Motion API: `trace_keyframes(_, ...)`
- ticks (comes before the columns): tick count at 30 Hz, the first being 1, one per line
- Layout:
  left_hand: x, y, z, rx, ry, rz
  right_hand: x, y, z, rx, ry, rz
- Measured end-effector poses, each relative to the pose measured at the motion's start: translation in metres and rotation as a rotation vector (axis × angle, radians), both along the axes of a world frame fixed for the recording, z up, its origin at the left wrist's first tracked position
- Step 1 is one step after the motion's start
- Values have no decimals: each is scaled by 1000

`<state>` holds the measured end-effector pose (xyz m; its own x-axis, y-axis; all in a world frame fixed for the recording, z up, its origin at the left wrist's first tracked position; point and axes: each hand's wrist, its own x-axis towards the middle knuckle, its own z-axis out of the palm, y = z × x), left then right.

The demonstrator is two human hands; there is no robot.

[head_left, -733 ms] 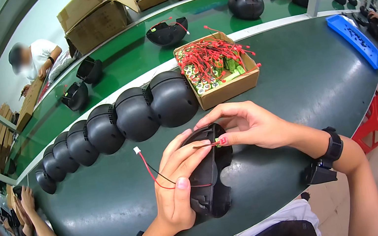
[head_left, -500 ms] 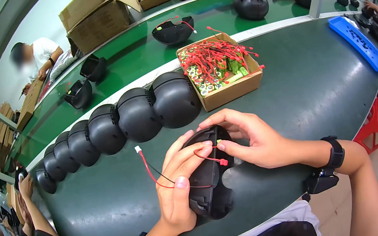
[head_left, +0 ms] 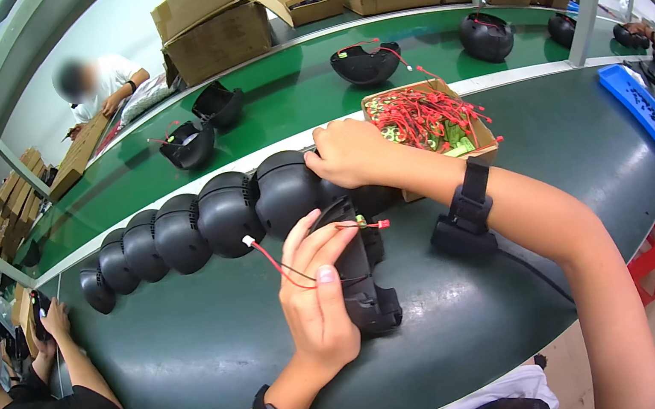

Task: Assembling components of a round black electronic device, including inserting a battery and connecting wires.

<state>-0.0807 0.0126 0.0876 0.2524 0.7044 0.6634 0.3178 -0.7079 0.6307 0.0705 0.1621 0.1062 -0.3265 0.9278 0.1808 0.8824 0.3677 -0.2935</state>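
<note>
My left hand (head_left: 314,298) holds a black plastic half-shell (head_left: 372,305) tilted above the green table, fingers across its open side. A red and black wire with a white plug (head_left: 249,241) loops out past the fingers. At the shell's upper edge, a short red lead ends in a red plug (head_left: 384,224) beside a bit of green. My right hand (head_left: 346,152) reaches over the right end of a row of black domed shells (head_left: 227,212). Its fingers curl over the end dome (head_left: 378,198), which the hand and forearm largely hide.
An open cardboard box (head_left: 491,144) of green batteries with red leads stands beyond my right forearm. A blue tray (head_left: 643,113) of small dark parts lies far right. Behind a pale rail, open shells (head_left: 367,66) sit on a green belt. Other people work at the left and far side.
My right hand has left the half-shell and moved up and away to the row's end dome. My left hand keeps hold of the half-shell. The whole view has shifted slightly.
</note>
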Motion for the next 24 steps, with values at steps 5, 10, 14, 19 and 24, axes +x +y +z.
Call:
trace_keyframes(5, 4, 3, -2, 35, -21, -17, 13, 10, -3, 273, 147, -1)
trace_keyframes(10, 4, 1, -3, 66, -95, -41, 34, -24, 74, 547, 575, 74)
trace_keyframes(14, 5, -6, -5, 13, -102, -36, 71, -84, 50, 403, 882, 140)
trace_keyframes(19, 9, -13, -1, 7, -21, -80, 76, -171, -5, 10, 1177, 111)
trace_keyframes(24, 16, -18, 2, 77, 89, -179, 67, -186, -38, -161, 1225, 257)
